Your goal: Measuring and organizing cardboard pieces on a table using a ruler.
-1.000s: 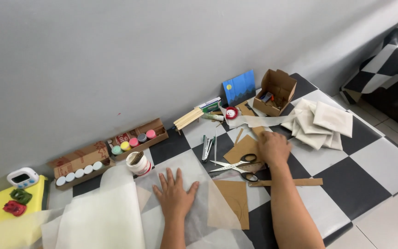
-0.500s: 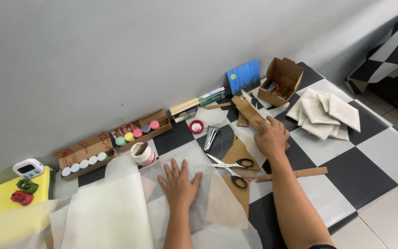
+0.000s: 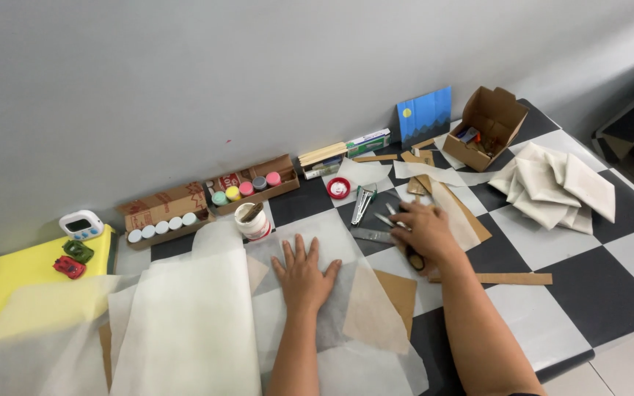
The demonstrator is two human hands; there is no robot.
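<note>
The scissors (image 3: 398, 224) lie on the checkered mat, blades pointing up-left, with the right hand (image 3: 425, 233) closed over their handles; whether the fingers are through the loops cannot be told. The left hand (image 3: 304, 273) presses flat, fingers spread, on translucent tracing paper (image 3: 185, 323) covering a cardboard piece (image 3: 398, 292). A metal ruler (image 3: 370, 235) touches the blades, a glue jar (image 3: 252, 221) stands near; a careless lift could snag the thin sheet or knock both.

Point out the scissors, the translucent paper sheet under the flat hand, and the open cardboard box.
scissors (image 3: 392, 215), head view, on the metal blades beyond the right hand's fingers.
translucent paper sheet (image 3: 185, 323), head view, on its bare middle, left of the left hand.
open cardboard box (image 3: 489, 117), head view, on its raised back flap.
</note>
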